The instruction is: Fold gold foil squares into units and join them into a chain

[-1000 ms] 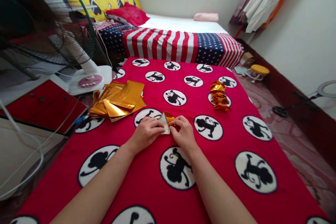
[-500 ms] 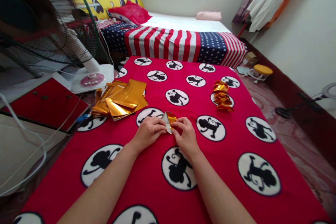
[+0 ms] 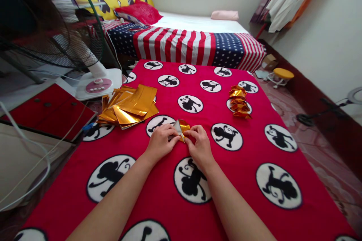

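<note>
"Change on your feed?"

"I see gold along the near edge of the foil paper (image 3: 184, 125) where pale backing showed; the folding seems to be advancing."

"And the grip?"

"Left hand (image 3: 161, 140) and right hand (image 3: 199, 142) pinch opposite sides; the foil paper sits between them, on the monkey-print cloth (image 3: 240, 173)."

The red monkey-print cloth (image 3: 240, 207) runs off the bottom edge. On it, the bare left hand (image 3: 161, 139) and right hand (image 3: 200, 144) partly hide a folded gold-and-white paper (image 3: 183, 125). Left of the cloth, a round green-rimmed fan (image 3: 59, 26) is cut off, partly blurred.
</note>
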`<state>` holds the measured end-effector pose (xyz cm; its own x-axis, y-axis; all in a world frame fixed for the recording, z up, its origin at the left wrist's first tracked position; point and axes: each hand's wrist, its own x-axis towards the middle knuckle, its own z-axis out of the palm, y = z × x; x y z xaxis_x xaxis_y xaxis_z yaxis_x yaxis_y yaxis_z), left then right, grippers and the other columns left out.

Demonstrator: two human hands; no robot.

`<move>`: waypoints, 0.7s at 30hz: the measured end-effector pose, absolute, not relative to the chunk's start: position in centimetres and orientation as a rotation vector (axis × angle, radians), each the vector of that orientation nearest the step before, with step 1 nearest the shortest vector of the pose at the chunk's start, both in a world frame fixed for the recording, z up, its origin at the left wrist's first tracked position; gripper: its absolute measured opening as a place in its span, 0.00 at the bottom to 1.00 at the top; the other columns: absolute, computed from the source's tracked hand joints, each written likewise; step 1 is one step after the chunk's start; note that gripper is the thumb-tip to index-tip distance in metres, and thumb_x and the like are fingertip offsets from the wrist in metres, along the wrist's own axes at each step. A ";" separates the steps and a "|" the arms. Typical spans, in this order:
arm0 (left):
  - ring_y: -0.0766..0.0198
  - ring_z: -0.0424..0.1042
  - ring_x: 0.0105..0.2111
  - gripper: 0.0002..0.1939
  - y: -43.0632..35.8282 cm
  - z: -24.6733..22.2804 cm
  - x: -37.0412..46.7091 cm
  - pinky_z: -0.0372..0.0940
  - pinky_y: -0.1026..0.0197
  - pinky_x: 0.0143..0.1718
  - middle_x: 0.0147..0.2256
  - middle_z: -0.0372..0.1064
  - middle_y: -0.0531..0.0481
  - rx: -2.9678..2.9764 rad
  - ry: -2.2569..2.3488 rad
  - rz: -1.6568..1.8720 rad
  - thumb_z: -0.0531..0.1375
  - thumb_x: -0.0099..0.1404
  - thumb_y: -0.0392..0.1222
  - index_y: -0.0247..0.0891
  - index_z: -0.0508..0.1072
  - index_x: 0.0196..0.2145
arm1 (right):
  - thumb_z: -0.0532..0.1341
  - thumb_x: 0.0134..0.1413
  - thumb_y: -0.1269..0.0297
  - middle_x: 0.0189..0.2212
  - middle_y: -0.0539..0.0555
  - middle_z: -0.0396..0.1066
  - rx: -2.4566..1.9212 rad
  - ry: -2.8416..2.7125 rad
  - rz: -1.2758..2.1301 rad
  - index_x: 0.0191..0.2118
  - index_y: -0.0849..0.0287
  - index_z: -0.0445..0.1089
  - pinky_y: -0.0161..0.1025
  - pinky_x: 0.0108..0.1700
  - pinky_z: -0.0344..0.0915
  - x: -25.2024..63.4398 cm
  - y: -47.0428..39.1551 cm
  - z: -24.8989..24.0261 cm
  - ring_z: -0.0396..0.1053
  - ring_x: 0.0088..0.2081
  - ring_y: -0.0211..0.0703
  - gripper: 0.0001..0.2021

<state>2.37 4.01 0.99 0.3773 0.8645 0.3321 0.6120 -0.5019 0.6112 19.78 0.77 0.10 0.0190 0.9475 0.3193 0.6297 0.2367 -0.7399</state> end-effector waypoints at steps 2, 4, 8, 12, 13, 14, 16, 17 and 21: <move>0.61 0.71 0.37 0.04 4.0 1.0 2.5 0.64 0.58 0.39 0.33 0.72 0.50 2.248 1.302 0.901 0.64 0.60 0.37 0.39 0.76 0.27 | 0.64 0.52 0.73 0.36 0.54 0.65 -1.475 -1.701 0.492 0.37 0.55 0.76 0.44 0.46 0.65 19.8 0.8 0.1 0.65 0.42 0.46 0.08; 0.61 0.71 0.36 0.04 3.9 0.9 2.6 0.64 0.58 0.39 0.33 0.71 0.50 2.238 1.305 0.914 0.64 0.60 0.38 0.39 0.75 0.27 | 0.63 0.52 0.73 0.36 0.54 0.65 -1.473 -1.705 0.491 0.37 0.56 0.76 0.44 0.46 0.65 19.8 0.8 0.1 0.65 0.42 0.45 0.08; 0.61 0.70 0.36 0.05 3.8 0.7 2.8 0.64 0.58 0.39 0.32 0.70 0.50 2.218 1.348 0.919 0.65 0.60 0.37 0.38 0.74 0.26 | 0.64 0.52 0.73 0.36 0.54 0.65 -1.477 -1.706 0.483 0.37 0.57 0.76 0.44 0.46 0.65 19.8 0.7 0.2 0.65 0.41 0.45 0.07; 0.60 0.70 0.38 0.06 3.6 0.8 3.3 0.64 0.58 0.41 0.32 0.69 0.49 2.207 1.431 0.899 0.65 0.59 0.37 0.38 0.73 0.26 | 0.64 0.52 0.73 0.37 0.54 0.65 -1.478 -1.705 0.482 0.36 0.57 0.76 0.43 0.46 0.64 19.8 0.7 0.2 0.65 0.41 0.45 0.06; 0.60 0.70 0.38 0.06 3.5 0.9 3.4 0.64 0.57 0.41 0.32 0.69 0.49 2.202 1.450 0.888 0.65 0.59 0.38 0.38 0.73 0.25 | 0.64 0.52 0.73 0.36 0.54 0.65 -1.478 -1.704 0.482 0.36 0.57 0.76 0.43 0.46 0.64 19.8 0.7 0.1 0.65 0.41 0.45 0.06; 0.60 0.70 0.38 0.06 3.5 1.1 3.4 0.64 0.58 0.41 0.32 0.69 0.50 2.196 1.469 0.876 0.65 0.59 0.38 0.38 0.73 0.25 | 0.64 0.52 0.72 0.36 0.54 0.66 -1.478 -1.703 0.482 0.37 0.57 0.76 0.43 0.46 0.64 19.8 0.7 0.1 0.65 0.41 0.45 0.06; 0.60 0.70 0.38 0.07 3.4 1.3 3.6 0.64 0.58 0.41 0.32 0.69 0.50 2.183 1.499 0.855 0.65 0.59 0.38 0.38 0.72 0.25 | 0.64 0.53 0.72 0.36 0.54 0.66 -1.476 -1.705 0.478 0.37 0.56 0.76 0.43 0.46 0.64 19.8 0.7 0.0 0.65 0.42 0.46 0.06; 0.60 0.70 0.38 0.07 3.3 1.4 3.6 0.63 0.58 0.41 0.32 0.69 0.50 2.179 1.508 0.847 0.65 0.59 0.38 0.38 0.72 0.25 | 0.64 0.53 0.72 0.36 0.54 0.66 -1.476 -1.707 0.477 0.37 0.56 0.76 0.44 0.46 0.64 19.8 0.7 0.0 0.65 0.42 0.46 0.06; 0.60 0.70 0.38 0.07 3.3 1.4 3.7 0.64 0.58 0.41 0.32 0.69 0.50 2.169 1.516 0.856 0.65 0.59 0.38 0.39 0.72 0.25 | 0.63 0.53 0.72 0.37 0.54 0.66 -1.473 -1.710 0.470 0.37 0.56 0.76 0.44 0.46 0.64 19.8 0.7 0.0 0.65 0.42 0.46 0.06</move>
<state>3.72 3.30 1.40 0.2413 0.9315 0.2723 0.7144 -0.3604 0.5998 19.80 0.72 -0.03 0.0119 0.9429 0.3329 0.6403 0.2485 -0.7268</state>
